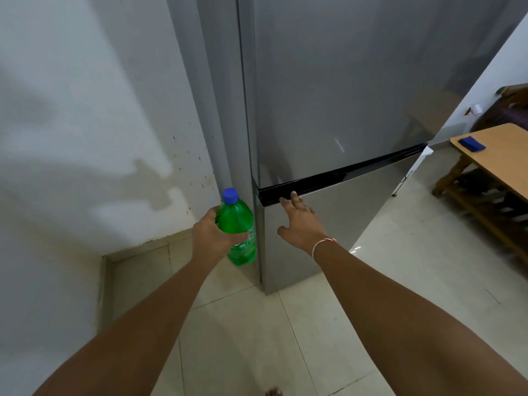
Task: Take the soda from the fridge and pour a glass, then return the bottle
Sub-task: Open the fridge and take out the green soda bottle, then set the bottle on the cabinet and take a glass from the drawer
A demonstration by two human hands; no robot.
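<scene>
A tall grey fridge [328, 95] stands in front of me with both doors closed. A black handle strip [343, 174] runs between the upper and lower door. My left hand [213, 234] is wrapped around a green soda bottle [238, 224] with a blue cap, held upright just left of the fridge's corner. My right hand [300, 221] is spread open, fingertips touching the black strip near its left end. A thin bracelet sits on my right wrist. No glass is in view.
A stained white wall [85, 124] rises on the left. Pale floor tiles [385, 267] spread below. A wooden table [503, 155] stands at the right with a blue cloth [471, 143] on it. My toes [273, 392] show at the bottom edge.
</scene>
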